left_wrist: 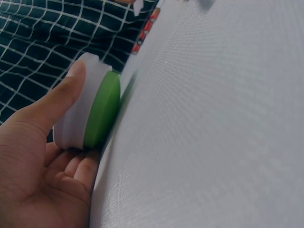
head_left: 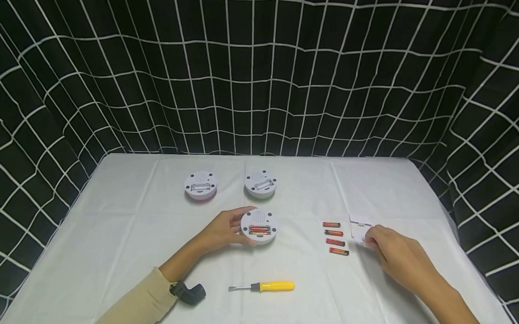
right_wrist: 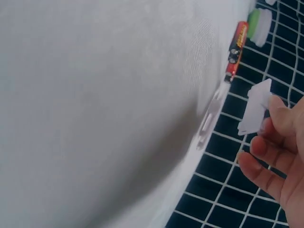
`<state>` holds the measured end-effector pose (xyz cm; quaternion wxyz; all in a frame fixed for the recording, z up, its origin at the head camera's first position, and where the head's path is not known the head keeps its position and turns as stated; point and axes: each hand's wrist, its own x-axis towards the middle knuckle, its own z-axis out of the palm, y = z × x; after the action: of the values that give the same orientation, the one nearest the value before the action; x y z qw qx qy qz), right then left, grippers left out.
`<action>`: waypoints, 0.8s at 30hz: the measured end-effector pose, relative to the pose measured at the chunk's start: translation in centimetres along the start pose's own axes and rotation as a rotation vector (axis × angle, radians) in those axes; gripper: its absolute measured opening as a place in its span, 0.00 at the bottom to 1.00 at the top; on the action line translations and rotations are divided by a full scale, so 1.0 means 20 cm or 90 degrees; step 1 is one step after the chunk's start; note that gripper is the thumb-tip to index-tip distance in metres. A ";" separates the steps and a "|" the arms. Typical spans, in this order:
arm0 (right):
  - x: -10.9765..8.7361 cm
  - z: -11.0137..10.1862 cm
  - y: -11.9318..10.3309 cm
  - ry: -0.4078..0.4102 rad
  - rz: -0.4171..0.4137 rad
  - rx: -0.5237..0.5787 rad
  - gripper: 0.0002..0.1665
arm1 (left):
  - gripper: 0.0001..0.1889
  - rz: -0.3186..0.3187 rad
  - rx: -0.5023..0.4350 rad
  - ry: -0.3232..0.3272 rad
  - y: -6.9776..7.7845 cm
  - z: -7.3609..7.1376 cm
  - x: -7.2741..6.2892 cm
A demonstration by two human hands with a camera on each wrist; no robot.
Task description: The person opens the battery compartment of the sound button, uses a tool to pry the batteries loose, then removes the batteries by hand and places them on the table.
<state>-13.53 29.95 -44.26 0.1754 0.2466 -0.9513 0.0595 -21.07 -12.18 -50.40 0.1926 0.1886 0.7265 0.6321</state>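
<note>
My left hand (head_left: 224, 232) grips a round white device (head_left: 259, 216) by its side, thumb and fingers around the edge. Its underside faces up, and two red batteries (head_left: 259, 230) sit in the uncovered slot. In the left wrist view the device's lower band (left_wrist: 104, 109) is green. Over at the right, my right hand (head_left: 404, 255) pinches a thin white battery cover (right_wrist: 256, 107) between thumb and fingers, raised above the table. Beneath and behind it lie other white covers (head_left: 359, 219) on the cloth.
Several red batteries (head_left: 335, 242) lie in a column left of the covers. Two more round devices, one at left (head_left: 201, 184) and one at centre (head_left: 260, 183), stand farther back with slots uncovered. A yellow-handled screwdriver (head_left: 276, 286) lies nearer on the white table (head_left: 314, 307).
</note>
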 end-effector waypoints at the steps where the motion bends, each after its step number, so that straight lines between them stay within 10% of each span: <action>1: 0.00 0.00 0.00 -0.008 0.001 -0.001 0.13 | 0.50 0.001 0.000 0.000 0.00 0.00 0.00; 24: -0.02 0.03 0.08 -0.169 -0.024 -0.020 0.12 | 0.49 0.007 -0.027 -0.015 0.01 0.00 -0.01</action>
<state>-14.06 31.39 -45.06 0.0531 0.2676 -0.9620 0.0084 -20.96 -12.28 -50.09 0.2016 0.1961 0.7094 0.6463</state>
